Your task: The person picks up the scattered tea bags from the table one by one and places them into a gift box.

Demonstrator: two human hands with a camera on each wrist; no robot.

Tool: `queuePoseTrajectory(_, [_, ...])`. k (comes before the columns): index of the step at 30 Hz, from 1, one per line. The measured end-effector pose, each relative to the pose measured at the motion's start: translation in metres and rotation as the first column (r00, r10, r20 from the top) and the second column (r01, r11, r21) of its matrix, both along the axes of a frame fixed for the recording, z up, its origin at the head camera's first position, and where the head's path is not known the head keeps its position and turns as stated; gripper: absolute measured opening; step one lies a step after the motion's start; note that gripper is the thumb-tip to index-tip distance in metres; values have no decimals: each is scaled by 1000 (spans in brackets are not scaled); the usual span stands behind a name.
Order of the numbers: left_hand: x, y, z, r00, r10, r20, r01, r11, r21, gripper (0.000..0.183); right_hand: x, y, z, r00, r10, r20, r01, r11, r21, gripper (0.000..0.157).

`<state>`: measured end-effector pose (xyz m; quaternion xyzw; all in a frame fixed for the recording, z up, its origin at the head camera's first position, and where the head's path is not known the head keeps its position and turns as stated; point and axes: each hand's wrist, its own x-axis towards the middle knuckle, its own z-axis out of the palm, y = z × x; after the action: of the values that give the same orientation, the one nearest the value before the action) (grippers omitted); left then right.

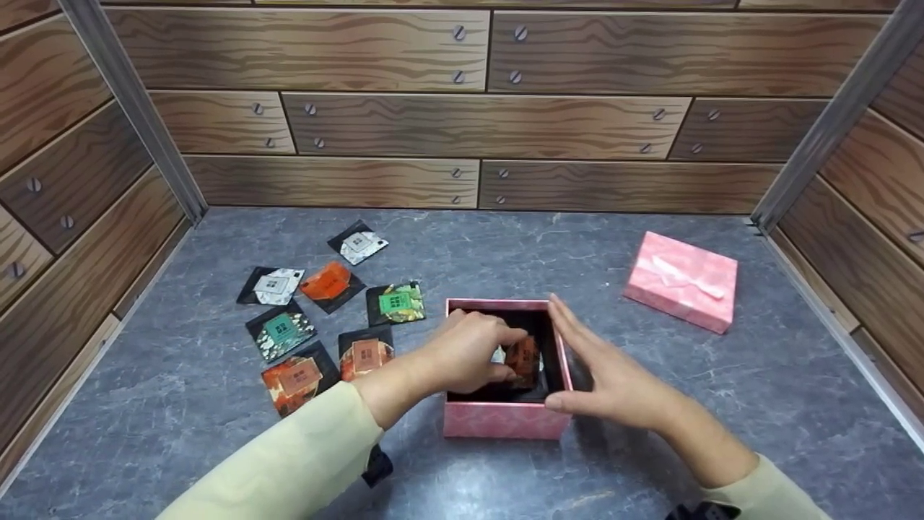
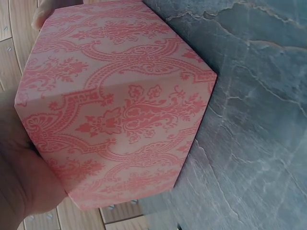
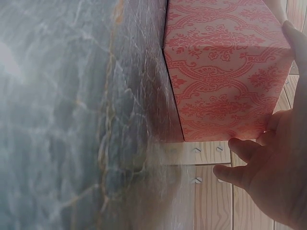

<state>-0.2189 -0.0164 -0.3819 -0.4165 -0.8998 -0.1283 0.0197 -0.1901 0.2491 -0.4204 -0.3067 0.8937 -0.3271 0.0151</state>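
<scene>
A pink patterned box (image 1: 505,420) with a dark inside stands uncovered on the table. My left hand (image 1: 469,350) reaches down into it, with thumb and forefinger pinching a brown-orange sachet (image 1: 525,363); its other fingers are partly hidden. In the left wrist view the box's outer wall (image 2: 139,110) covers the fingers and the sachet. Against the box's right side rests my right hand (image 1: 613,375), its fingers extended along the rim and its thumb at the near right corner. The right wrist view shows these fingers (image 3: 244,149) beside the patterned wall.
Left of the box lie several flat sachets, among them a green one (image 1: 397,303), an orange one (image 1: 332,285) and a silver-white one (image 1: 359,243). A pink lid with a bow (image 1: 682,282) lies at the right. Wood-patterned walls (image 1: 462,123) enclose the grey marbled table (image 1: 491,253).
</scene>
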Motion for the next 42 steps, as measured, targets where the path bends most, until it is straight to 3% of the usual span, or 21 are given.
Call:
queuePoseTrajectory(7, [-1,8,1,997,75,7,-74,987,-143,21,0,0,0,1000,-5,4,5,1000,2,115])
queuePoseTrajectory(14, [1,14,-2,992,117,-46,-125,955,-268,28,1,0,1,1000,-9,-1,9,1000,24,114])
queuePoseTrajectory(21, [1,14,-3,990,120,-78,-137,953,-269,25,1,-1,1,1000,-9,4,9,1000,16,115])
queuePoseTrajectory(28, [7,-2,13,992,111,-66,-120,982,-143,36,1,-2,0,1000,-13,10,13,1000,6,115])
queuePoseTrajectory(33, [7,-31,32,991,130,-12,-129,990,53,48,1,-3,0,999,-29,14,29,999,20,117])
queuePoseTrajectory(37, [1,-64,46,987,161,1,-157,958,239,48,1,-3,0,1000,-29,3,29,999,26,117])
queuePoseTrajectory(42, [-9,-114,61,961,260,91,-274,871,408,48,1,-1,0,1000,-18,-13,18,1000,13,116])
